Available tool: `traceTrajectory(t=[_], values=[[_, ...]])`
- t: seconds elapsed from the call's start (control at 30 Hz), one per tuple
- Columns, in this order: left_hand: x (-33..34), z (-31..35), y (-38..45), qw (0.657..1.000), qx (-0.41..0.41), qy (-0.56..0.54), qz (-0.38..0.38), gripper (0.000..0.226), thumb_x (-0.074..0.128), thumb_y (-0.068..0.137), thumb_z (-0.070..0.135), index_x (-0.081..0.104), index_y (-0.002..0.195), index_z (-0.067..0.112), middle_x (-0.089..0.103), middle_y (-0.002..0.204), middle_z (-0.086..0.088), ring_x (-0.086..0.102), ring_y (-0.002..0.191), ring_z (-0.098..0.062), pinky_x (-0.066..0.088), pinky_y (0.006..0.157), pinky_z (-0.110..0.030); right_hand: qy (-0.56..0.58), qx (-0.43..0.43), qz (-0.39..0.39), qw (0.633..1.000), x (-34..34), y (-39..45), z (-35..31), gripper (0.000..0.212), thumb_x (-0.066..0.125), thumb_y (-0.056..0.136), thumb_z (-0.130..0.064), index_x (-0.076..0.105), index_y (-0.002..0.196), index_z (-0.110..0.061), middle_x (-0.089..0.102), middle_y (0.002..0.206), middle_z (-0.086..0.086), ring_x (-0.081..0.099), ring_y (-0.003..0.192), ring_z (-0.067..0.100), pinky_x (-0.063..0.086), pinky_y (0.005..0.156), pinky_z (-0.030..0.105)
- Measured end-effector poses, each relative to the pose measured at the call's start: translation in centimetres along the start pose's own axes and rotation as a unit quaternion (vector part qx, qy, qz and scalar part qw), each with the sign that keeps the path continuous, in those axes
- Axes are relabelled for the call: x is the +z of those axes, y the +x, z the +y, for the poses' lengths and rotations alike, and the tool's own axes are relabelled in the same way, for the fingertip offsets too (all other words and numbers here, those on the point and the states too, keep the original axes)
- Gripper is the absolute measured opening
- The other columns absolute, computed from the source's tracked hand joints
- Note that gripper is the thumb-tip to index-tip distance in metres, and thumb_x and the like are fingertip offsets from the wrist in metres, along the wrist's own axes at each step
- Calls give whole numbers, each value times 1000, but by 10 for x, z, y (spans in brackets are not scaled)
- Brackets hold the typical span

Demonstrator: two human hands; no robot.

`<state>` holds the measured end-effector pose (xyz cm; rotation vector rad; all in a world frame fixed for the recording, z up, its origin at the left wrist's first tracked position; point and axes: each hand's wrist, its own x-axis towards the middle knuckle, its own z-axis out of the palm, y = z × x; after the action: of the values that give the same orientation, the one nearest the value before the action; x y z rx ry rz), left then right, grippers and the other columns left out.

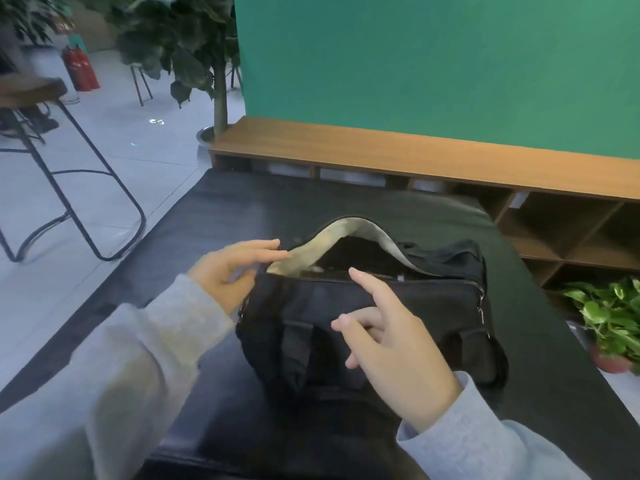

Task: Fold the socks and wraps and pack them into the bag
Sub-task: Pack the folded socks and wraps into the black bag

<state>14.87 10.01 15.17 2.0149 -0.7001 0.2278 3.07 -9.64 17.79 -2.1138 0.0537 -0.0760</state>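
Bag's open, nothing in my hands

Bag (363, 306) lies sideways before me; left hand (225, 275) touches its flap (346, 232), right hand (391, 355) spread over the front.

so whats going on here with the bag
A person in grey sleeves is working at a black bag on a dark table. The bag's top is open, with the pale lining of its flap raised. The left hand is at the bag's left end, straight fingers touching the flap's edge. The right hand is over the front of the bag, fingers spread and holding nothing. No socks or wraps show on the table; what is inside the bag is too dark to tell.
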Motion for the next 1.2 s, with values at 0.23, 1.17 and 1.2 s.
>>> traceTrajectory(t=[0.23, 1.17, 1.2], values=[[-46, -52, -72, 980, -64, 23, 189, 56, 36, 75, -1, 65, 97, 41, 61, 116, 25, 54, 118, -4, 32, 110, -45, 29, -9, -63, 998, 65, 18, -9, 37, 53, 93, -23, 37, 115, -48, 63, 88, -22, 64, 82, 9, 50, 75, 15], [-67, -114, -150, 827, -431, 200, 301, 32, 70, 79, 22, 67, 104, 2, 64, 108, -16, 56, 104, -35, 39, 96, -45, -92, 134, -167, 972, 231, 77, 6, 59, 54, 88, -49, 42, 135, -17, 40, 136, 1, 47, 121, 16, 37, 98, 26], [-68, -114, -150, 830, -424, 207, 298, 31, 70, 79, 22, 68, 103, 2, 65, 106, -16, 57, 103, -35, 39, 96, -45, -99, 132, -172, 971, 232, 77, 5, 59, 55, 88, -50, 42, 135, -17, 39, 136, 0, 47, 121, 16, 37, 97, 26]])
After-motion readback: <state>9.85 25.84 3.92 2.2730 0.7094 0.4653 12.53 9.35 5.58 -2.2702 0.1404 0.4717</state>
